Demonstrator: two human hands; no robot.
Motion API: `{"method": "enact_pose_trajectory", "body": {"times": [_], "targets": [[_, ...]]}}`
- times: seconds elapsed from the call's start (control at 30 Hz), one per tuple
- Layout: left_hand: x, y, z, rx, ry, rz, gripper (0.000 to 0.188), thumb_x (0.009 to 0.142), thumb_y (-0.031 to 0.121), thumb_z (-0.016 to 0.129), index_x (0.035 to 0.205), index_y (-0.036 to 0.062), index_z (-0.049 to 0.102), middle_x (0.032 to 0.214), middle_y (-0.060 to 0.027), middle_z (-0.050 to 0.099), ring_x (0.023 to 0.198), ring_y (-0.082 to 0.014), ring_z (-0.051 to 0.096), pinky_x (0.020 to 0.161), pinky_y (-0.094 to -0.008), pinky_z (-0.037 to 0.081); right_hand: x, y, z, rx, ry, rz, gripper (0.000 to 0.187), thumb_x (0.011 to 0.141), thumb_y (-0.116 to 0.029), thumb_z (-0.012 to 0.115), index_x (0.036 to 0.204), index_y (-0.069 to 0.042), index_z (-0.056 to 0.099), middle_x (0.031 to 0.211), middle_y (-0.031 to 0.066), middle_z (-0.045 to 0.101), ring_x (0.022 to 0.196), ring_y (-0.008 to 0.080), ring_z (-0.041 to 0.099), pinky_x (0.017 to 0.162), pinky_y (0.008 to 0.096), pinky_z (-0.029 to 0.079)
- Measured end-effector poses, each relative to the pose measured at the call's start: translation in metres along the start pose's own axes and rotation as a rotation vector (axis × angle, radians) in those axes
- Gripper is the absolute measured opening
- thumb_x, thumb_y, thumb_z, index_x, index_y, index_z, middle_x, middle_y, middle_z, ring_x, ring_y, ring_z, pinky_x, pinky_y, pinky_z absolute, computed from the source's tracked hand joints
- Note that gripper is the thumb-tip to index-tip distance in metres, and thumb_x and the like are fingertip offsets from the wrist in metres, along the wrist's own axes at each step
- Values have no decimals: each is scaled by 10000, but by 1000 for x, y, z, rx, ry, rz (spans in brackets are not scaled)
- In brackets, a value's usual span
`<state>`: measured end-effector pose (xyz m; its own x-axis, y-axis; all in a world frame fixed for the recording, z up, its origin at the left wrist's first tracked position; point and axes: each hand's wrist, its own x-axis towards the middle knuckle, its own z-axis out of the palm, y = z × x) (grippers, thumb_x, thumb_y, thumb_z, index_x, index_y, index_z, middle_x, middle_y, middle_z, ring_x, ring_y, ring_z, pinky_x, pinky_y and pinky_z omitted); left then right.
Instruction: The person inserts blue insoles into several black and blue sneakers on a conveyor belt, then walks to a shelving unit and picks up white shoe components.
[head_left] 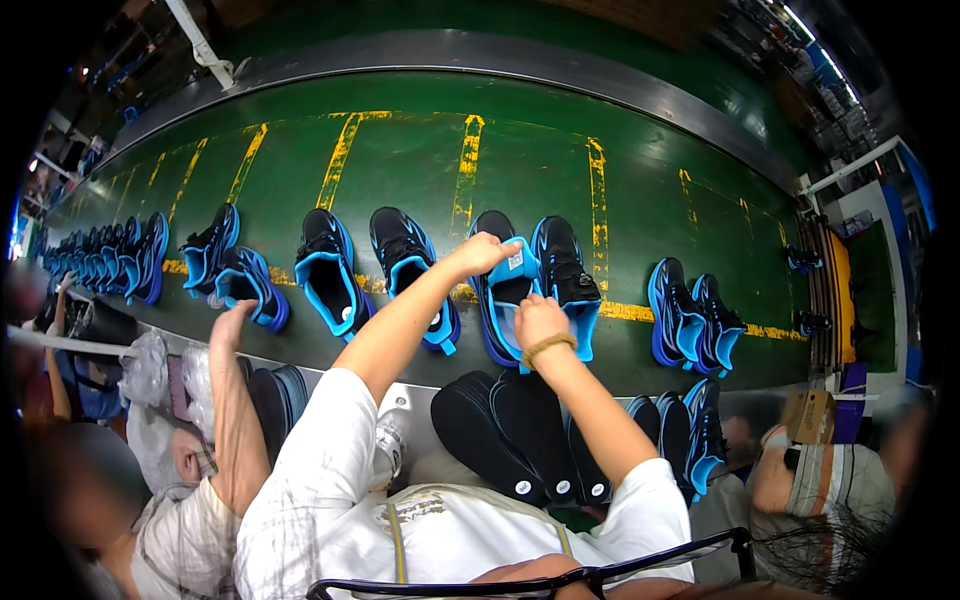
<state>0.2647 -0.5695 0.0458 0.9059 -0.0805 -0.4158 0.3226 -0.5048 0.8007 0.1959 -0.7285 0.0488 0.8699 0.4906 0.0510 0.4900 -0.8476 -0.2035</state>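
A black sneaker (487,226) with bright blue lining stands on the green belt in front of me, toe pointing away. My left hand (485,254) pinches its blue tongue (516,259) and holds it up, so a pale label shows. My right hand (541,320), with a braided band at the wrist, is closed at the right edge of the same shoe's collar. Its fingertips are partly hidden. Close on the right stands the matching sneaker (560,245), black with a blue collar.
More sneaker pairs line the belt (400,150), which has worn yellow markings. At left, a co-worker's hand (232,322) touches a sneaker (250,285). Black insoles (490,430) lie along the near edge; a metal rail (420,52) runs along the far side.
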Motion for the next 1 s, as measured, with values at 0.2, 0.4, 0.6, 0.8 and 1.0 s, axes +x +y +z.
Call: {"method": "enact_pose_trajectory", "body": {"times": [0.2,0.4,0.6,0.8,1.0], "targets": [[-20,-12,18,97,278,77,587,747,516,456,726,-62,555,651,-178,558,650,-234,552,594,-339,417,11,-24,24,21,-109,137,152,771,-155,444,817,-34,524,918,146,492,745,295,544,613,363,472],[-27,-16,25,-110,276,147,636,721,562,433,895,-38,552,824,-231,566,831,-339,546,715,-371,414,-5,-22,-40,-50,-322,185,461,641,-434,590,854,-25,580,918,201,513,833,339,502,722,379,431],[-18,-18,25,-138,234,153,596,740,529,450,853,-47,555,738,-175,557,733,-243,532,647,-321,411,14,-11,-39,62,-697,158,355,646,-318,584,834,-18,597,866,197,564,818,316,550,753,369,432],[-19,-19,21,-166,186,180,547,771,488,454,752,-52,538,582,-72,496,570,-118,443,524,-279,373,12,-7,3,-65,-427,-97,184,707,-122,468,759,-33,620,895,163,537,847,287,530,734,356,447],[-19,-19,23,-186,181,150,511,789,460,448,733,-42,519,578,-74,486,574,-116,441,523,-270,372,26,0,38,-83,-363,-57,187,724,-118,453,785,-36,610,907,151,526,896,281,502,740,352,440]]}}
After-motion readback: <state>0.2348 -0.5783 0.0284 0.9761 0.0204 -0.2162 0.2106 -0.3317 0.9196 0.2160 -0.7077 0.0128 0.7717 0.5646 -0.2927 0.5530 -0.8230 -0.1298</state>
